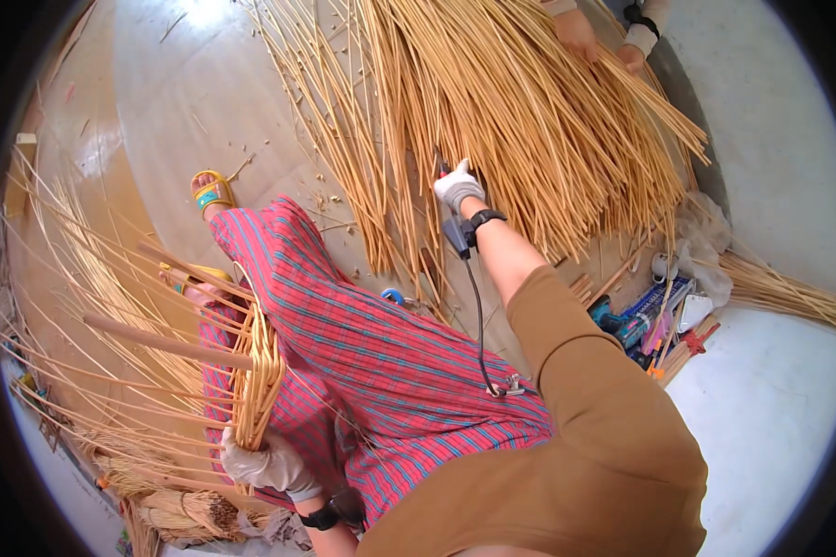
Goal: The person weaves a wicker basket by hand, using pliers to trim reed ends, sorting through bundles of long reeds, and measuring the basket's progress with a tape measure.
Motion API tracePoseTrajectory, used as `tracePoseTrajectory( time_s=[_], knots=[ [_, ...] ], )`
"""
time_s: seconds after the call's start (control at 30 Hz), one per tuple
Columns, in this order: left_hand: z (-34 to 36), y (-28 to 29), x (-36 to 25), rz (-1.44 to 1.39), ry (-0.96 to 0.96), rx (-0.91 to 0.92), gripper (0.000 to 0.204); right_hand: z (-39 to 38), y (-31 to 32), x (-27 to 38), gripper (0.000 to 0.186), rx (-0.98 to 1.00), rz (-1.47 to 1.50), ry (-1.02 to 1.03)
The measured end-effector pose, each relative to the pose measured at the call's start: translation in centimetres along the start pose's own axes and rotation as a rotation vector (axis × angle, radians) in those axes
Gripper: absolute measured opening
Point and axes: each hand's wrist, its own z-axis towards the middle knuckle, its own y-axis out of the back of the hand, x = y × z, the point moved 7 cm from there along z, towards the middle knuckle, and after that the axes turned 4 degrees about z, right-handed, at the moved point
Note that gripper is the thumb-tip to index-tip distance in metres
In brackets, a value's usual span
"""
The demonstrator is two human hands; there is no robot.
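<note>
Floor [195, 107] below; wickerwork [267, 367] in left hand [262, 464]

Most of the dark tool [444, 169] is covered by the right hand [460, 187], and its tip cannot be made out against the pile [511, 130]. The pile's far end is cut off by the upper edge, as are a co-worker's arms [658, 11]. At left, part of the basket [262, 371] is covered by the left hand [265, 462], and one foot [195, 290] is partly hidden by stakes [144, 345]. The scraps [323, 198] are too small to be identified.
</note>
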Motion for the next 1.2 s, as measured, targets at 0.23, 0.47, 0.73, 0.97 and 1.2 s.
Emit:
tracePoseTrajectory(
  time_s=[0.23, 0.47, 0.73, 0.97, 1.2],
  knots=[
    [-0.4, -0.2, 0.2, -0.007, 0.066, 0.076, 0.039, -2.9, -0.4, 2.1, 0.060, 0.127, -0.020, 0.217],
    [1.3, -0.6, 0.1, -0.162, 0.070, 0.091, 0.035, -11.2, -3.5, -1.0, 0.022, 0.618, 0.606, 0.218],
    [-2.2, 1.3, 4.1, -0.218, 0.219, 0.055, 0.037, -30.2, 2.0, 4.4, 0.039, 0.923, 1.006, 0.426],
    [-8.4, 5.6, 7.2, -0.534, 0.161, -0.163, 0.024, -44.4, 6.7, 11.9, 0.025, 1.027, 0.656, 0.723],
    [-9.2, 5.8, 8.4, -0.590, 0.009, -0.380, 0.032, -51.5, 6.6, 13.0, 0.033, 1.081, 0.446, 1.052]
  ],
)
